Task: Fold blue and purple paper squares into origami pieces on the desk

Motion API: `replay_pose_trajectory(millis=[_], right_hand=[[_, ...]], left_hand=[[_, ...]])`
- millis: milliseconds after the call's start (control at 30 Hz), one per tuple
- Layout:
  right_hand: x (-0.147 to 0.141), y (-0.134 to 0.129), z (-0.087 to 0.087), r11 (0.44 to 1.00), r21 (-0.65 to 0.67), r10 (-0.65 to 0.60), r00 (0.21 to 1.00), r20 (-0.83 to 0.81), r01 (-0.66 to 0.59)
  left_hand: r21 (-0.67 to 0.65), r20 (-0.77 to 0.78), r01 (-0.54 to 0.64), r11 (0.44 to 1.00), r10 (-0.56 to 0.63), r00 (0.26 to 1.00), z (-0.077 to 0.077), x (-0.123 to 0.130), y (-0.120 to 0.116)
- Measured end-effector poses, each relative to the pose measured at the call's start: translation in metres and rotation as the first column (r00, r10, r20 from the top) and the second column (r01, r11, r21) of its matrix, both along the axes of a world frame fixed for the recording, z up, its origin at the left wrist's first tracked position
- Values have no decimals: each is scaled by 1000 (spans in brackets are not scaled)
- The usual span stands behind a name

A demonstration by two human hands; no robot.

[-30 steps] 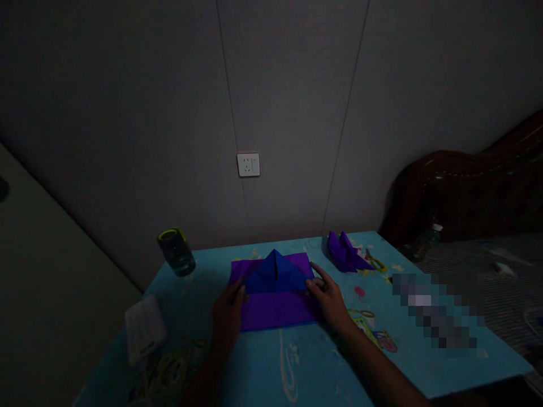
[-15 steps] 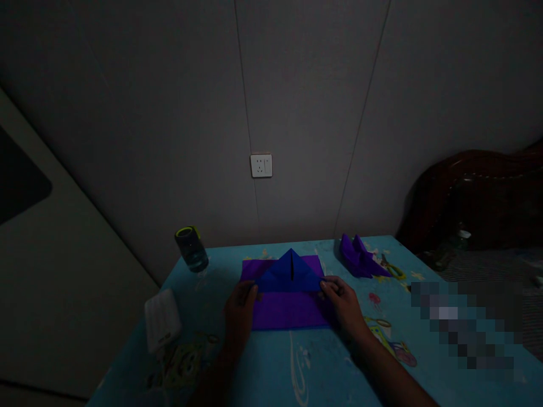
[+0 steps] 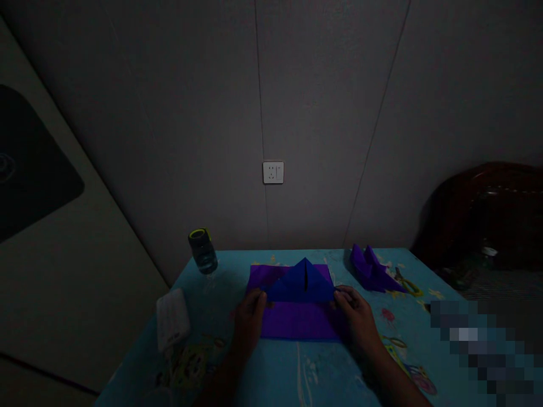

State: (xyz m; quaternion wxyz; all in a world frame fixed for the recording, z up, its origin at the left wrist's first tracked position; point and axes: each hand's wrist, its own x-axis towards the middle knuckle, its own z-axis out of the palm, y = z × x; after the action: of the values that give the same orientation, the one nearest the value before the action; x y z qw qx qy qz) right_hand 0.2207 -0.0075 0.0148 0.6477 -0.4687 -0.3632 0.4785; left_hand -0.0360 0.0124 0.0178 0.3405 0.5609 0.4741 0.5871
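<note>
A blue folded paper (image 3: 292,287), triangular at the top with a dark slit down its middle, is held level between both hands. My left hand (image 3: 250,316) pinches its left corner between thumb and fingers. At the right corner, my right hand (image 3: 358,316) grips it the same way. Beneath the blue piece lies a stack of purple paper sheets (image 3: 299,322) on the blue patterned table cover (image 3: 271,373). A purple folded paper shape (image 3: 371,271) rests at the back right of the table.
A dark bottle with a yellow-green rim (image 3: 203,252) stands at the back left. Nearer is a white device with a cable (image 3: 173,320). Yellow-handled scissors (image 3: 409,285) lie beyond the purple shape. A wall socket (image 3: 273,172) is behind; a blurred patch covers the right edge.
The whole view has shifted, so the table, hands and papers appear slightly lower and further right. Both hands keep their hold on the blue folded paper.
</note>
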Motion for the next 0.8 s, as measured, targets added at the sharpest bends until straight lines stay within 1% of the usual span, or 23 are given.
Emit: replay_pose_trajectory(millis=[67,133,233,367,533,667,800], right_hand=[[2,1,-1,1000,9,-11,1000,20,10],[5,1,-3,1000,19,-20,999,43,19],[9,2,-4,1000,13,-28,998,59,28],[10,1,-4,999,-4,-32,997,75,33],[6,1,-3,1000,-7,0,997,75,0],[3,1,-3,1000,-2,20,999,40,-20],[0,0,-2,1000,21,-13,999,44,12]], left_hand=[[71,-69,1,998,4,998,2,1,-1],[111,-116,10,994,3,993,3,2,-2],[118,-143,18,993,-1,990,3,2,-3],[118,-136,16,993,1,991,2,1,-2],[62,-41,-2,998,4,999,-3,0,0],[8,33,-15,1000,14,999,-6,0,1],[-84,132,-37,996,48,990,-4,2,0]])
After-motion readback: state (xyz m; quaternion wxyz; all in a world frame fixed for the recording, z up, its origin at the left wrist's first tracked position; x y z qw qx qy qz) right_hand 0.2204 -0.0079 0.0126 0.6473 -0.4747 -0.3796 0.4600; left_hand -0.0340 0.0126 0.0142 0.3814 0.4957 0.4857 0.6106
